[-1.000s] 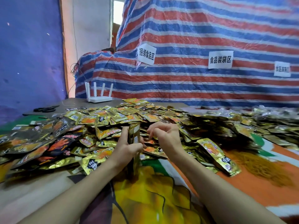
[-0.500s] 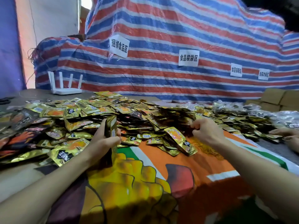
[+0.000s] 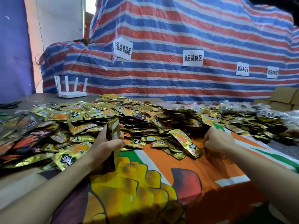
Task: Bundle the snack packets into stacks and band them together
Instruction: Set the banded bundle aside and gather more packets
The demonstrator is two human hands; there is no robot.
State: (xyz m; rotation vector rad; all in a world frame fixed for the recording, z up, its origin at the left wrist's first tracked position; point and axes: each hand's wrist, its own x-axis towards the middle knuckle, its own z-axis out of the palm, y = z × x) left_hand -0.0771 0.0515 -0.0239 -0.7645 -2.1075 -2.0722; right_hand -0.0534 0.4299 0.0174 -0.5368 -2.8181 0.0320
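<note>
The left hand [image 3: 106, 145] grips a stack of snack packets [image 3: 113, 131] standing on end, fingers wrapped round one side and thumb pressed to the other. The stack's lower end rests on the printed cloth [image 3: 161, 167] that covers the near half of the surface [image 3: 16, 183], slightly left of the middle.

The right hand [image 3: 217, 139] is well apart from it, toward the right edge, with its fingers curled tight and its knuckles up. It sits on a small heap of orange rubber bands [image 3: 216, 156]. I cannot tell whether the curled fingers actually pinch a band, since the fingertips are hidden under the hand.

Loose gold packets [image 3: 97, 113] lie in a wide heap across the middle of the surface, from the left edge to the right edge, and some spill onto the cloth between the two hands. A white router [image 3: 71, 94] stands at the far left corner, in front of a striped tarp [image 3: 161, 38]. Cardboard boxes [image 3: 284, 97] sit beyond the far right corner.
</note>
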